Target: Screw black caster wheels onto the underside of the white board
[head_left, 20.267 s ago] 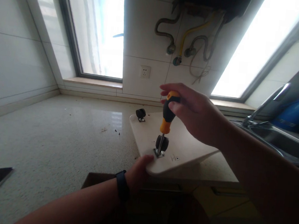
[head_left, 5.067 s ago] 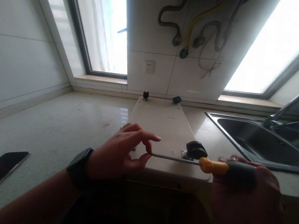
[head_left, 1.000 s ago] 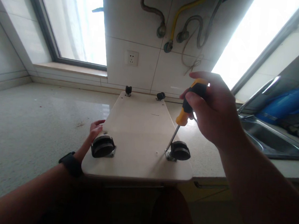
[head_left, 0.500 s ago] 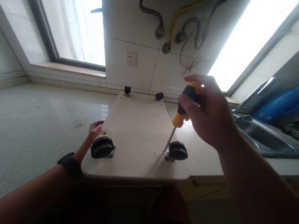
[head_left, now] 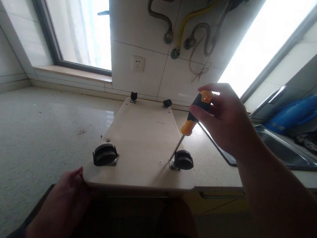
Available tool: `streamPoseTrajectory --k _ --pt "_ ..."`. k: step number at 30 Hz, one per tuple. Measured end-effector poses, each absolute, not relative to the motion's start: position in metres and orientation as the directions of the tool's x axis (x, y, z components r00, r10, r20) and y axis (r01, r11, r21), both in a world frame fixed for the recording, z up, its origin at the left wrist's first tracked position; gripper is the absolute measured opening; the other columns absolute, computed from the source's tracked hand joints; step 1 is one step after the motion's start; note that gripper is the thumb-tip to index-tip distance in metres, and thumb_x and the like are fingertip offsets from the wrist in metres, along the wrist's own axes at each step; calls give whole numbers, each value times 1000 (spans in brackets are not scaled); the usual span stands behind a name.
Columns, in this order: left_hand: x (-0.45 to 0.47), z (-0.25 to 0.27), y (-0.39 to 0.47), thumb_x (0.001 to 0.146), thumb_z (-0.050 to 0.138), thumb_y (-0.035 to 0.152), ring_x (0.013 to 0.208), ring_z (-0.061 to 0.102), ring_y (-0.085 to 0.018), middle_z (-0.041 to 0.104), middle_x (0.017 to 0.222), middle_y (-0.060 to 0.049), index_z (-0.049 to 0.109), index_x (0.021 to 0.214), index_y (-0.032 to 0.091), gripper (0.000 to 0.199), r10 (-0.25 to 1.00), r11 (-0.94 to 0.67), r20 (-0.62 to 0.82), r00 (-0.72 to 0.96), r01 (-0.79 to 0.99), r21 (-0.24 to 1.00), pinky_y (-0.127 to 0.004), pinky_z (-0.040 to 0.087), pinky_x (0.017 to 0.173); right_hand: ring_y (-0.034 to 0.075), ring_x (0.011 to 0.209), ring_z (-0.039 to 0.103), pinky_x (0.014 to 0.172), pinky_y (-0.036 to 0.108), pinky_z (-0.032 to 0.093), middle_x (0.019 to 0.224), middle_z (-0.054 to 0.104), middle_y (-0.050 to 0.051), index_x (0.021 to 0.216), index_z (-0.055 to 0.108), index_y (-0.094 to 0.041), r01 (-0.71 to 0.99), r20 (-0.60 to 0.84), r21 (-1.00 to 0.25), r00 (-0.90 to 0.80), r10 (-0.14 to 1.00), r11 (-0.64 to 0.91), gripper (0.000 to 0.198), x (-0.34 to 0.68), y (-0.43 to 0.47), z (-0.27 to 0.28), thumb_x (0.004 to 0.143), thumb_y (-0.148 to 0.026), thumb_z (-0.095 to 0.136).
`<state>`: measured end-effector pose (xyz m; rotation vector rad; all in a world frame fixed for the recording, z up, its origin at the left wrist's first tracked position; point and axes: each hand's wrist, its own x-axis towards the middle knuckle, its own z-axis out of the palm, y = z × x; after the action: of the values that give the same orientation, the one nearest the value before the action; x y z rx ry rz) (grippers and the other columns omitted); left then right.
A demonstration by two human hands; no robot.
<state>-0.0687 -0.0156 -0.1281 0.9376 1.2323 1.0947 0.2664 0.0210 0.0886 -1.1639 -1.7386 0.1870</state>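
Observation:
A white board with rounded corners lies on the counter, black swivel casters upward. My right hand is closed around a yellow and black screwdriver. Its tip meets a screw at the metal plate of the near right caster. My left hand grips the board's near left corner, its fingers partly hidden below the edge. Near that hand stands the left caster. Two more casters, a left one and a right one, sit at the far end.
A stone counter surrounds the board, with a tiny dark screw-like piece beside its left edge. On the right are a steel sink and a blue object. Pipes and a wall socket are behind.
My left hand has moved from the board's left side, by the caster, back to the near left corner. The screwdriver has stayed at the right caster, its handle slightly turned.

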Motion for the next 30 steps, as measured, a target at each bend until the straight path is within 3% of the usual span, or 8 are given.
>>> streamPoseTrajectory --k 2,4,6,10,14,21,27,30 --pt "-54 -139 -41 76 72 51 74 65 -27 66 79 -5 62 79 26 27 923 384 -383 42 -173 907 -43 56 69 19 77 69 70 39 63 96 65 1 123 57 -29 661 645 -547 -58 762 513 44 264 20 89 83 -30 74" --pt "-30 -142 -59 73 77 46 68 62 -20 61 73 -2 64 79 23 27 746 659 -572 341 -255 708 -36 53 68 19 82 70 76 41 63 99 67 2 130 58 -28 698 647 -510 -73 759 503 44 262 20 90 87 -32 70" --pt "-3 -137 -64 69 81 32 69 62 -17 63 77 -2 70 89 19 26 623 727 -501 600 -208 654 -30 48 66 22 96 71 88 44 62 109 69 5 134 59 -26 658 636 -542 -86 767 523 44 261 20 91 90 -30 63" --pt "39 -116 -46 71 82 31 88 68 -24 73 101 -8 74 108 17 40 613 605 -376 695 -107 789 -34 52 73 25 117 67 103 48 57 128 68 7 139 57 -26 537 581 -633 -146 801 557 51 262 17 95 88 -22 62" --pt "62 -113 -25 85 73 48 107 67 -30 75 112 -14 79 105 15 39 660 479 -295 691 -85 874 -40 50 94 22 98 72 89 44 63 111 72 4 144 56 -31 632 594 -545 -173 786 551 58 260 9 100 88 -28 69" --pt "56 -120 -17 91 65 56 114 65 -33 71 128 -14 80 111 17 46 642 400 -189 743 -114 909 -43 51 96 23 77 68 74 47 62 93 70 5 131 67 -27 848 645 -332 -116 756 413 47 251 11 105 87 -44 72" --pt "47 -116 -9 93 64 52 111 66 -33 71 130 -12 78 114 20 41 644 327 -109 757 -144 934 -42 54 92 24 111 68 95 44 60 131 65 8 142 57 -27 717 533 -511 -167 829 474 56 256 23 108 86 -21 59" --pt "47 -120 -6 90 68 54 110 66 -33 73 123 -13 79 108 18 42 642 318 -112 759 -130 939 -43 53 95 22 100 71 88 43 62 119 69 7 144 56 -29 725 529 -513 -155 835 460 59 255 22 109 86 -25 67"
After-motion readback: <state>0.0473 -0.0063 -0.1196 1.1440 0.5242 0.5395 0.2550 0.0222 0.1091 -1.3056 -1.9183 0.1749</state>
